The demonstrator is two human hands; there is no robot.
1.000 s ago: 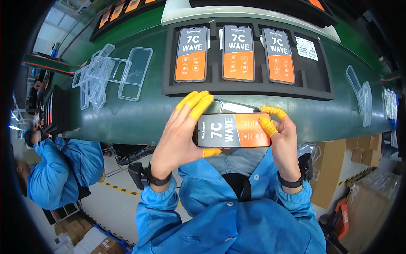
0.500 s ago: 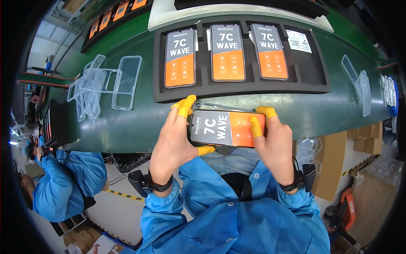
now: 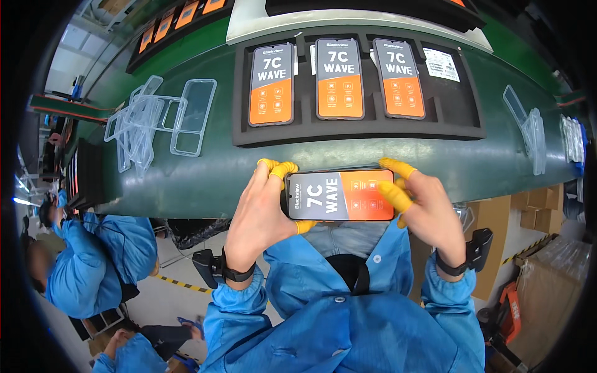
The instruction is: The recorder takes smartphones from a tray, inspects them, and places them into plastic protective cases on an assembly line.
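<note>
Orange-and-grey phone (image 3: 341, 196): held level and sideways between both hands, just above the near edge of the desk (image 3: 205, 174), screen up under a printed protective film.
Left hand (image 3: 261, 214): closed round the phone's left end, thumb below, yellow-capped fingertips (image 3: 283, 168) curled over the top corner.
Right hand (image 3: 429, 211): gripping the right end, one capped fingertip on the upper edge, another pressed on the orange part of the film.
Handling, as I judge it: light, rigid slab with a glossy, slippery face; glass likely fragile if dropped; best taken by the short ends or the long side edges, keeping off the screen film.
Tray (image 3: 357, 133): dark foam tray just beyond the hands, its slots holding three matching phones (image 3: 339, 78) face up and a white label (image 3: 440, 64) in the right slot.
Clear cases (image 3: 158, 121): loose heap of transparent shells beyond and to the left of the left hand.
More clear cases (image 3: 528, 127): standing on edge, beyond and right of the right hand.
Wrists: dark bands on both, blue smock sleeves (image 3: 239, 304).
Co-worker (image 3: 99, 261): another person in a blue smock, well to the left and below the desk edge.
Cardboard boxes (image 3: 541, 199): right of the right hand, past the desk.
</note>
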